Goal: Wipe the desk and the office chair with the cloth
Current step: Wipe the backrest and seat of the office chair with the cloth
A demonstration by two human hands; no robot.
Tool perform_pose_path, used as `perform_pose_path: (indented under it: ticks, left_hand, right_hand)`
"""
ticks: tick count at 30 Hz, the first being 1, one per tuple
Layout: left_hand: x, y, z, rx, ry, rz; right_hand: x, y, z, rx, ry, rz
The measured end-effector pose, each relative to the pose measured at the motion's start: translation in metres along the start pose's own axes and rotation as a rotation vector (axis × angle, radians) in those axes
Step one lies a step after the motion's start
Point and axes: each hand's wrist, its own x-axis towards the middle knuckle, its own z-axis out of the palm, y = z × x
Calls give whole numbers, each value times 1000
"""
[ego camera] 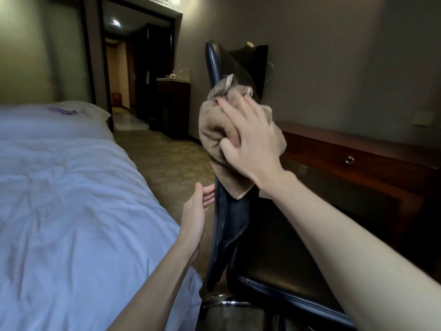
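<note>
A tan-brown terry cloth [214, 130] lies against a glossy office chair [224, 223] of very dark navy, near-black leather, beside a reddish-brown wooden counter [334, 149] with a small silver ring pull. The bed [71, 187] is covered in plain white bedding with a cool bluish cast, and a small purple item [63, 111] lies on it. The carpet [167, 158] is olive-beige with a faint repeating pattern, the wall [334, 56] is plain grey-beige, and the door frame [91, 56] is dark brown.
</note>
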Motion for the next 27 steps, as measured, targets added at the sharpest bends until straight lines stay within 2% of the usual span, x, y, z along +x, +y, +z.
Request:
perform_pose_path:
  ticks: [5, 9, 11, 13, 15, 17, 19, 21, 24, 27]
  left_hand:
    - [4, -6, -4, -86, -28, -56]
    - [5, -5, -13, -83, -126, -64]
    - [4, -3, -15, -89, -160, -65]
    - [3, -3, -15, -75, -159, -57]
    - [2, -4, -15, -48, -151, -49]
    - [1, -5, -15, -52, -148, -50]
    - [1, -8, -16, -57, -139, -49]
    - [1, -10, -15, -66, -127, -42]
    - [-1, -12, -14, -90, -96, -49]
    - [-3, -13, -16, -94, -112, -50]
  right_hand:
    - [-85, 18, 42, -216, 31, -162]
    - [-156, 41, 62, -435, -202, -379]
    - [-161, 50, 57, -410, -194, -456]
    - [-144, 51, 46, -269, -61, -429]
    - [-113, 42, 28, -137, 135, -317]
    - [-73, 30, 7, -90, 293, -229]
    - [-29, 20, -11, -119, 359, -196]
    - [5, 11, -19, -147, 277, -190]
    - [10, 1, -4, -104, 41, -130]
    - [-32, 4, 17, -104, 87, -62]
